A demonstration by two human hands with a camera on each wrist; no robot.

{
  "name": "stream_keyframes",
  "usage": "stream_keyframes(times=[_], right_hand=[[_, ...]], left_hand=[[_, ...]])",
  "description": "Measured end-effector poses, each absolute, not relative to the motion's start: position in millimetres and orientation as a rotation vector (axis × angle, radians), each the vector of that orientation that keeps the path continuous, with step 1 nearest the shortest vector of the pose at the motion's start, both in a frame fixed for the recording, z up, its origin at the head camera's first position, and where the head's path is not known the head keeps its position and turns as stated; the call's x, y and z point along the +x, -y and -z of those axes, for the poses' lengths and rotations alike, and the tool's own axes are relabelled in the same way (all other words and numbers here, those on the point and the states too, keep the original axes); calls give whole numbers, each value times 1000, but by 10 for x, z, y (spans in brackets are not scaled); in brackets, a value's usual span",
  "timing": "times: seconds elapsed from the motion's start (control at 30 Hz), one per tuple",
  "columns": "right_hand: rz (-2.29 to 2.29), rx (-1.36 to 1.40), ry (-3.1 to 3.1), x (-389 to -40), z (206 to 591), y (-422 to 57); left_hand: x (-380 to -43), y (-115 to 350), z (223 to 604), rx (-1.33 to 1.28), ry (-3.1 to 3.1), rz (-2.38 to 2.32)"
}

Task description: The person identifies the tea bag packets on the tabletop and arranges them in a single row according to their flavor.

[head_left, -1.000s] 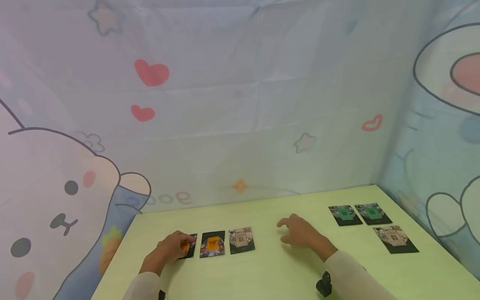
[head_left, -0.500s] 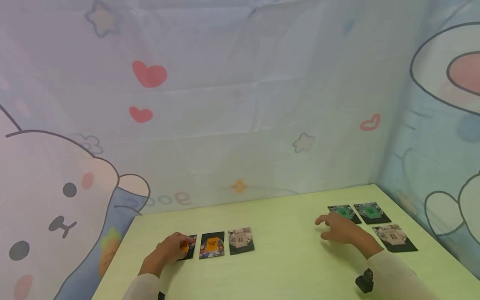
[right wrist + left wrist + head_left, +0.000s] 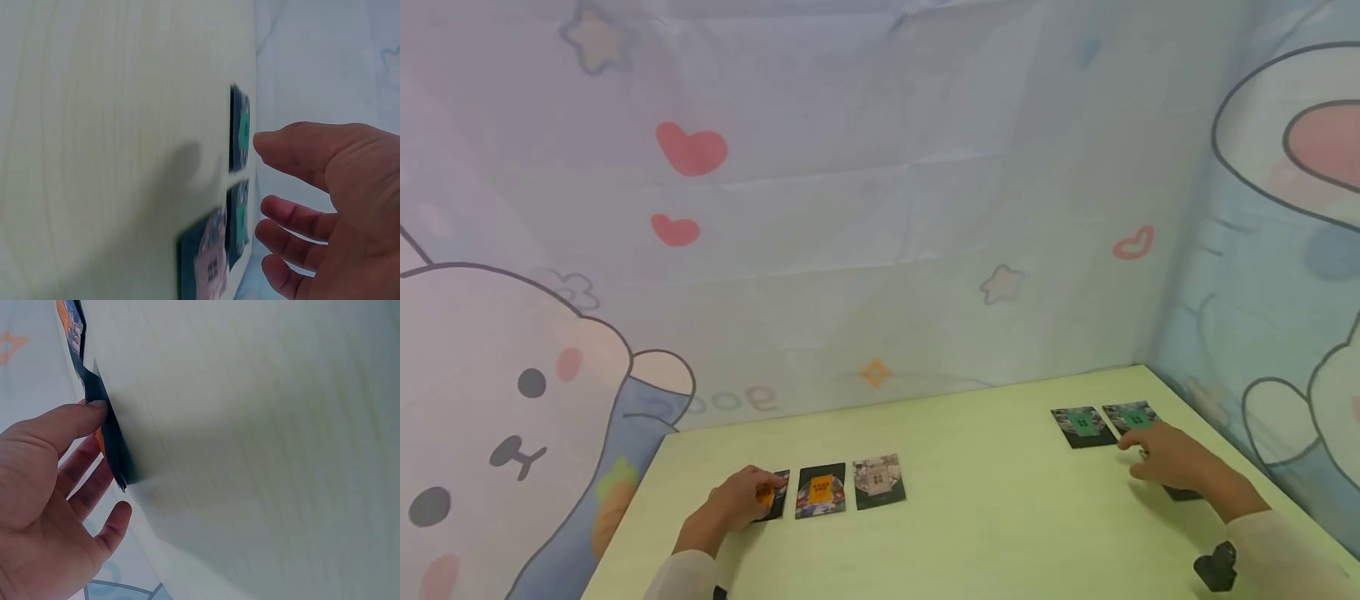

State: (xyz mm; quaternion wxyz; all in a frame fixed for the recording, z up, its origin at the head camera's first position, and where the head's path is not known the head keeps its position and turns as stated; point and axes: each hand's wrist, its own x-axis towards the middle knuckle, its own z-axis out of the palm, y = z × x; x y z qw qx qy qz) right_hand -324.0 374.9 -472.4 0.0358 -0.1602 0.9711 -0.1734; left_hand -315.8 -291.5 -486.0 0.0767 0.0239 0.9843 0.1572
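Note:
At the table's left, my left hand (image 3: 737, 498) grips a small flat packet with an orange label (image 3: 765, 493), mostly covered by the hand. In the left wrist view, the thumb lies on the dark packet (image 3: 114, 447) and the fingers are behind it. To its right lie a second orange-labelled packet (image 3: 821, 490) and a beige-labelled one (image 3: 878, 481). My right hand (image 3: 1176, 460) hovers at the table's right with loosely bent fingers, holding nothing. Beneath it is a beige-labelled packet (image 3: 211, 262), largely hidden in the head view. Two green-labelled packets (image 3: 1083, 426) (image 3: 1131, 418) lie just beyond.
The pale yellow-green table (image 3: 970, 517) meets a cartoon-printed cloth backdrop (image 3: 850, 208) at its back edge. Another printed cloth (image 3: 1285, 333) hangs along the right side.
My right hand has moved from the table's middle across to the right, over the packets there. My left hand has stayed on its packet. The head view has shifted slightly.

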Motion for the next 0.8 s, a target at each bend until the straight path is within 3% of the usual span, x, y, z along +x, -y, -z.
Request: stream_keyframes(times=[0.33, 0.8], right_hand=[[418, -422, -3013, -3246, 4822, -4167], [502, -427, -3025, -3209, 5001, -4285]], left_hand=[[-3135, 2925, 4828, 79, -2967, -473], [-3157, 2926, 4878, 106, -2971, -474]])
